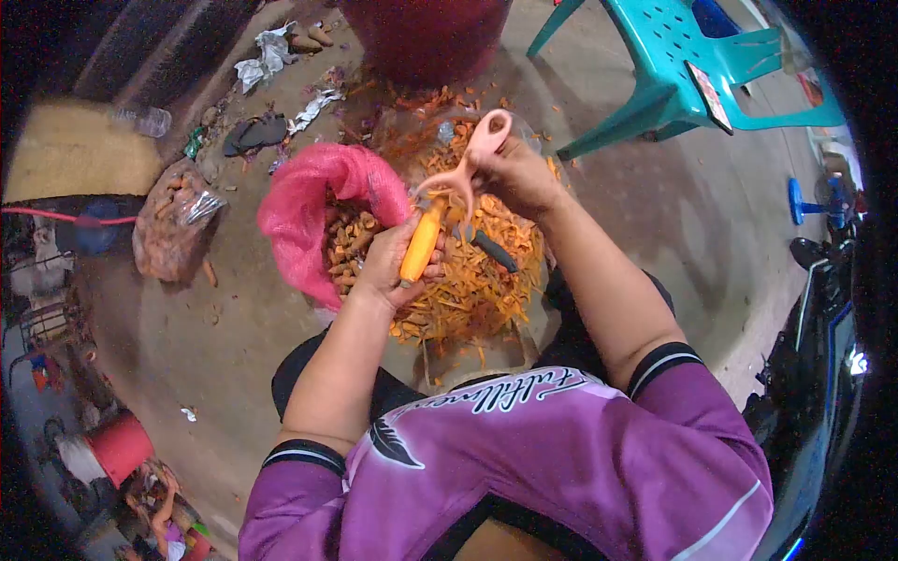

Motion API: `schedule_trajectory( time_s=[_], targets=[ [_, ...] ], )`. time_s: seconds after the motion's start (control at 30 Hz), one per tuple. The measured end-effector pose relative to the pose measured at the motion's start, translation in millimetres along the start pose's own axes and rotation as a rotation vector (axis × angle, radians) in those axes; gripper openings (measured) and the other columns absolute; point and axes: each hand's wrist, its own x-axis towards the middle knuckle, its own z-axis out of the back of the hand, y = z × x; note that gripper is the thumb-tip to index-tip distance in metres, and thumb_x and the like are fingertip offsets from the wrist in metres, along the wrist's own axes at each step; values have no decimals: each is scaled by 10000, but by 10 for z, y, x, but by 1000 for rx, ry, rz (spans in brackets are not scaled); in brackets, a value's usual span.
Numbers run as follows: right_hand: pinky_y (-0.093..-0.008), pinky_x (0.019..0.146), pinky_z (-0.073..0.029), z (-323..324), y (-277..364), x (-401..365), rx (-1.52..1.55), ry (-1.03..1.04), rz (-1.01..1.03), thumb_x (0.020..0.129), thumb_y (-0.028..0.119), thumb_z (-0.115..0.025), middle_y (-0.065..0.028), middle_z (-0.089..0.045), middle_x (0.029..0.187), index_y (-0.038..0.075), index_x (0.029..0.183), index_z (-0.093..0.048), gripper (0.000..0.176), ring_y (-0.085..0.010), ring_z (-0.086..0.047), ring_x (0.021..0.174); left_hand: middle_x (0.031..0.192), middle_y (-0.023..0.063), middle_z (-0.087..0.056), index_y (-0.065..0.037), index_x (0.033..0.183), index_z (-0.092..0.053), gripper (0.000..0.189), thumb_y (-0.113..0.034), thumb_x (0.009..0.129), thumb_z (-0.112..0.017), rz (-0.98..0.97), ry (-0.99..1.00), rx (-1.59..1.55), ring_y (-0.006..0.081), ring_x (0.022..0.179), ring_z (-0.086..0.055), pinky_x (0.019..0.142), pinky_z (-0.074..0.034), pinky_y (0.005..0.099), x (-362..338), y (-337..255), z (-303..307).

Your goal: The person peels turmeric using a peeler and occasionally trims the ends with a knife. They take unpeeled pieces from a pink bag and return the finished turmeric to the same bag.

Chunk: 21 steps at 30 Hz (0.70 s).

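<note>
My left hand point(388, 262) is closed around a peeled, bright orange root point(424, 245), which tilts up and away from me. In my right hand point(522, 178) is a pink Y-shaped peeler point(485, 142), its head at the far end of the root. Beneath both hands spreads a heap of orange peelings point(468, 304). A dark handle point(494, 252) lies on the heap; what it belongs to is partly hidden. Left of my left hand stands an open pink mesh sack point(285, 224) holding several brownish unpeeled roots point(348, 245).
A large dark red tub point(426, 37) stands beyond the heap. At the upper right is a teal plastic chair point(655, 65). A clear bag point(173, 224), a dark slipper point(254, 136) and litter lie left. A motorcycle point(823, 346) is at the right edge. Another person point(166, 524) shows lower left.
</note>
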Motion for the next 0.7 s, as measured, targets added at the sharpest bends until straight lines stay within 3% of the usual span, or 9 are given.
schedule_trajectory(
  time_s=[0.1,0.17,0.27,0.4,0.5,0.57,0.63,0.67,0.7],
  targets=[
    [-260,576,-444,185,43,113,-118,-261,79,777,167,-570,-38,-554,732,29,849,-511,167,-130,-524,614,694,57,-497,-53,979,-480,315,-334,838,-460,-21,-4,71,131,554,-480,439,-392,235,-21,-16,-35],
    [-262,575,-441,147,83,67,75,-221,74,778,172,-572,-33,-549,729,31,848,-510,169,-131,-519,603,696,52,-492,-51,985,-477,307,-317,831,-480,-79,-104,148,131,553,-483,434,-394,234,-68,-6,-121],
    [-261,583,-440,-18,49,-13,130,-7,-10,781,182,-572,-34,-553,742,36,839,-514,168,-123,-524,611,718,45,-496,-51,990,-483,287,-287,827,-497,-70,-29,112,126,549,-482,435,-398,225,-80,-33,-107],
    [-262,577,-447,180,25,128,-67,-188,39,773,193,-579,-49,-565,736,34,829,-514,181,-136,-541,629,752,42,-511,-38,1001,-490,266,-226,816,-521,-135,-14,216,109,552,-481,444,-402,216,-116,-13,-130],
    [-257,569,-450,45,65,42,111,-15,42,767,190,-588,-49,-564,731,37,857,-504,197,-136,-541,623,756,39,-531,-34,985,-505,244,-188,800,-542,-194,-55,358,90,565,-486,465,-404,204,-103,-21,-146],
    [-257,561,-450,-52,56,-1,14,50,-19,755,167,-603,-52,-562,752,40,901,-485,226,-139,-542,617,750,34,-543,-34,978,-514,238,-171,789,-557,-249,-77,480,75,578,-491,485,-404,191,-85,-17,-135],
    [-264,576,-450,138,-22,110,-46,-24,67,763,171,-595,-50,-563,748,32,884,-495,210,-144,-547,627,750,31,-555,-44,957,-528,227,-152,766,-585,-257,-105,525,73,597,-500,520,-404,187,-104,3,-151],
    [-265,583,-452,375,-100,244,-384,-107,87,772,174,-584,-49,-565,751,27,876,-501,198,-148,-554,640,750,30,-560,-49,946,-534,223,-142,755,-599,-262,-118,547,73,607,-504,538,-404,186,-109,6,-163],
    [-266,582,-451,340,-82,221,-259,-97,67,773,173,-582,-49,-566,748,28,875,-502,194,-148,-554,642,751,31,-558,-43,923,-542,223,-138,735,-618,-310,-120,607,81,618,-507,549,-404,197,-98,18,-158]
  ],
)
